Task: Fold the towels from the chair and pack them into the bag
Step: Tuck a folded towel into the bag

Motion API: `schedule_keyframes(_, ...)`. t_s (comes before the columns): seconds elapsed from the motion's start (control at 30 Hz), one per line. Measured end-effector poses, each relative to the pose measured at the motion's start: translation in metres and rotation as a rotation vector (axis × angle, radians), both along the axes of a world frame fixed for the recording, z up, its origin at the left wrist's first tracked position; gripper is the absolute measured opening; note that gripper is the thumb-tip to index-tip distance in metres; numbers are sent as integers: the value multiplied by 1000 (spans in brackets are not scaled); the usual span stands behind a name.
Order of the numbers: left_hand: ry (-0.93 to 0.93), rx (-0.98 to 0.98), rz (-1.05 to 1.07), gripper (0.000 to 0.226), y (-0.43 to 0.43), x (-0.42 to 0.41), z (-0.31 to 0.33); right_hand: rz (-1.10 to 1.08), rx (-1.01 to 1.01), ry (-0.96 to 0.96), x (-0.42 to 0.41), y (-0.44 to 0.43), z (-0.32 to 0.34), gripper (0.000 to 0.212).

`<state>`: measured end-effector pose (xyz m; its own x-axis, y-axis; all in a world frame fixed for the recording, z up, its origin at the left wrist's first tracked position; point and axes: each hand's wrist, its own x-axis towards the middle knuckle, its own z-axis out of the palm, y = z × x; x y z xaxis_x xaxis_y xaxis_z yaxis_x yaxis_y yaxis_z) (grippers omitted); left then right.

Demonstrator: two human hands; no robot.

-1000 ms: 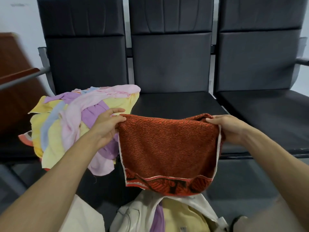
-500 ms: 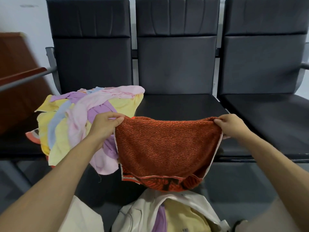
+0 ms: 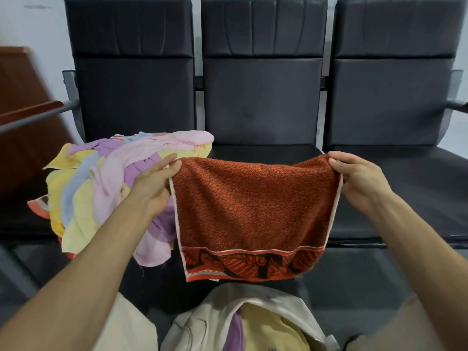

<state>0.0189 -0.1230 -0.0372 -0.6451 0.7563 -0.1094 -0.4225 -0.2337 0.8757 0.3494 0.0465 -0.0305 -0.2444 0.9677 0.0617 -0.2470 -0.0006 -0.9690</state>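
A rust-red towel (image 3: 253, 206) with a patterned border hangs doubled over in front of the middle seat. My left hand (image 3: 154, 183) pinches its top left corner and my right hand (image 3: 359, 181) pinches its top right corner, holding it stretched flat in the air. A heap of pastel towels (image 3: 101, 183), pink, yellow, purple and blue, lies on the left chair seat, just behind my left hand. Below the red towel stands an open cream bag (image 3: 202, 323) with a yellow and a purple towel inside.
Three black padded chairs (image 3: 263, 97) stand in a row against a white wall. A brown wooden panel (image 3: 22, 102) is at the far left. The middle seat (image 3: 266, 154) and right seat (image 3: 415, 193) hold nothing.
Both hands have lifted the red towel slightly and drawn it wider apart, so it hangs flatter and its bottom border shows fully.
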Motion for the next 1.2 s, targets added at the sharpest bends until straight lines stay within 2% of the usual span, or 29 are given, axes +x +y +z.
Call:
schedule_keyframes(0.1,128,-82,48,27,-3,-4,-1,-90,126,-212,2,0,-2,24)
schedule_keyframes(0.2,339,-182,124,27,-6,-7,-5,-165,200,-322,-1,-2,-3,26)
schedule_keyframes(0.33,864,-329,273,26,-10,-2,-4,-179,231,-351,-7,-9,-1,35)
schedule_keyframes(0.4,1026,-391,315,22,-12,-1,-2,-127,249,-407,-10,-12,0,47)
schedule_keyframes(0.47,1129,-435,338,18,-14,-1,-4,-165,361,-650,-12,-13,-2,50)
schedule_keyframes(0.53,1211,-496,364,13,-15,-2,-6,-267,561,-924,-11,-14,-6,35)
schedule_keyframes(0.57,1224,-514,381,10,-15,-2,-6,-302,640,-981,-11,-14,-9,25)
schedule_keyframes(0.63,1195,-497,411,7,-14,0,-4,-331,699,-970,-11,-15,-12,12)
schedule_keyframes(0.77,1085,-468,326,10,-11,9,2,-249,675,-849,-12,-9,-9,6)
schedule_keyframes(0.87,1016,-560,155,16,-11,10,-2,100,443,-645,-10,-17,0,7)
schedule_keyframes(0.97,945,-498,58,22,-10,17,-3,407,262,-486,-10,-29,7,13)
schedule_keyframes(1.07,683,-327,-117,24,-10,34,5,485,175,-304,-9,-35,17,10)
schedule_keyframes(1.13,478,-162,-244,31,-11,43,12,454,152,-159,-8,-36,23,16)
schedule_keyframes(1.2,288,-16,-298,30,-13,48,19,385,158,-38,-7,-35,26,13)
